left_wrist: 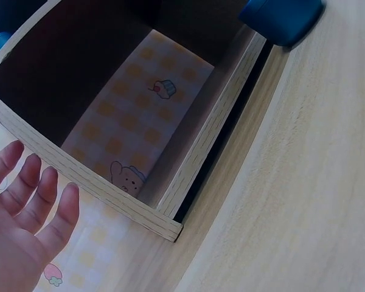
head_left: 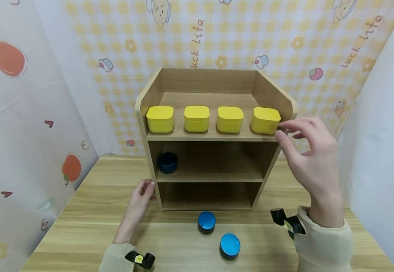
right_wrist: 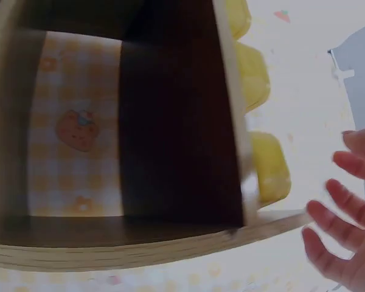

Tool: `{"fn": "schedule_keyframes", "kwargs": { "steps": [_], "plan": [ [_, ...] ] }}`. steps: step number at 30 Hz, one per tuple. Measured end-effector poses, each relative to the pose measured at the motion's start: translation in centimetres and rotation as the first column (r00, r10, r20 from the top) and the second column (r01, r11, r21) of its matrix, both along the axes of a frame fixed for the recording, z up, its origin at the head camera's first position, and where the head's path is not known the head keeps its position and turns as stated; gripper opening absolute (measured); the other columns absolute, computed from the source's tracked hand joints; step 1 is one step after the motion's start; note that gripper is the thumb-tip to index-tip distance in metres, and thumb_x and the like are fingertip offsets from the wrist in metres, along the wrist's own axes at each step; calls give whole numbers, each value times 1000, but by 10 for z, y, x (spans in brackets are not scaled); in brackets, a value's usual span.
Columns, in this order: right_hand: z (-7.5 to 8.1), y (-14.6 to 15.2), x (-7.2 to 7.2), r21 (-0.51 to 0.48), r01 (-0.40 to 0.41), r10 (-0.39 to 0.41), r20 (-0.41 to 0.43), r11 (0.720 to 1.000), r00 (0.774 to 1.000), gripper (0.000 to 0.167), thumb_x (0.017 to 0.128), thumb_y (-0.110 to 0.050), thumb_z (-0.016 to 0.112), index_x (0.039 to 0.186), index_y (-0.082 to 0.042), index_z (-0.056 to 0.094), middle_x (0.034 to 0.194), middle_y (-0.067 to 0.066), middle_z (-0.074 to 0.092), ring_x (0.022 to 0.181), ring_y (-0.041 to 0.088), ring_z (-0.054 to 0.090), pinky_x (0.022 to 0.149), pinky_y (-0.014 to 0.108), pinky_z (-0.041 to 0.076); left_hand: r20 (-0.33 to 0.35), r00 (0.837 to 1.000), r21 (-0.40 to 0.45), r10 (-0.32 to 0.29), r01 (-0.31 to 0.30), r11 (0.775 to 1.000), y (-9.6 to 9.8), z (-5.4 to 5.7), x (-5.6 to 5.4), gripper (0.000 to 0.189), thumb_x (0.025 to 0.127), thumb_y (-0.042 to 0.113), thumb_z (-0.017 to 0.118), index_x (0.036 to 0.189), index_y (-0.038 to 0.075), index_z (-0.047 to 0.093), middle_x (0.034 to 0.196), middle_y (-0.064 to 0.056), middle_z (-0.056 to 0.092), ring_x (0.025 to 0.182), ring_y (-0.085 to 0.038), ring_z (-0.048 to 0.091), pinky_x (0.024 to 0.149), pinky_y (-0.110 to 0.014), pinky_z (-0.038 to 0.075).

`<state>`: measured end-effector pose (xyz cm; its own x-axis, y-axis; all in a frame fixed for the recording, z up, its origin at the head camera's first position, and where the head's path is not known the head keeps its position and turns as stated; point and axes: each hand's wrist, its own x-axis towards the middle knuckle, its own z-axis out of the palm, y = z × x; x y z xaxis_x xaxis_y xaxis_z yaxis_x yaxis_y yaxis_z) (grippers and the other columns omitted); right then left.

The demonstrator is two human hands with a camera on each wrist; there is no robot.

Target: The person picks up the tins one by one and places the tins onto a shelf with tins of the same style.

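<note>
A wooden shelf unit (head_left: 214, 137) stands upright with four sides of its tiers facing me. Several yellow lidded boxes (head_left: 197, 119) line the front of its top tier. Close to the rightmost yellow box (head_left: 265, 121), my right hand (head_left: 314, 155) is raised with thumb and fingers apart and nothing between them; whether a fingertip touches the box, I cannot tell. My left hand (head_left: 142, 194) is at the unit's lower left side, its fingers loosely bent against or just beside the side panel (left_wrist: 79, 173). On the middle tier, a dark blue round tin (head_left: 167, 163) sits at the left.
Two blue round tins, one nearer the unit (head_left: 206, 222) and another closer to me (head_left: 230, 246), stand on the wooden table (head_left: 91, 226). Patterned cloth (head_left: 122, 45) hangs behind the unit, with more cloth at both sides.
</note>
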<state>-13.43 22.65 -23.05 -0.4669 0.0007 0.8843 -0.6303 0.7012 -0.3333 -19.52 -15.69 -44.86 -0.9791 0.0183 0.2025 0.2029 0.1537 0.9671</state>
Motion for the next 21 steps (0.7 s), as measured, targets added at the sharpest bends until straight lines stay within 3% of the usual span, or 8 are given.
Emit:
{"fn": "schedule_keyframes", "kwargs": {
  "steps": [6,13,21],
  "plan": [
    [-31,9,-5,-171,-31,21,-57,985,998,8,85,5,66,90,11,68,90,3,62,90,8,56,78,21,46,1,1000,-1,3,-3,1000,1,2,0,28,105,23,47,112,-3,53,91,-8,55,80,-16,58,77,-36,54],
    [-74,22,-10,-392,-58,99,85,918,991,11,88,9,63,99,13,62,94,7,60,90,15,56,80,23,46,-4,1000,13,-9,10,1000,3,1,-1,27,105,19,47,114,-5,52,92,-7,55,82,-15,57,77,-33,54],
    [-102,27,-12,-467,-40,148,196,883,969,15,90,7,63,105,10,61,97,8,59,92,16,56,79,22,46,6,1000,9,2,-2,1000,1,1,0,30,105,22,47,114,-6,52,93,-8,55,82,-15,57,77,-34,54]
  ]
}}
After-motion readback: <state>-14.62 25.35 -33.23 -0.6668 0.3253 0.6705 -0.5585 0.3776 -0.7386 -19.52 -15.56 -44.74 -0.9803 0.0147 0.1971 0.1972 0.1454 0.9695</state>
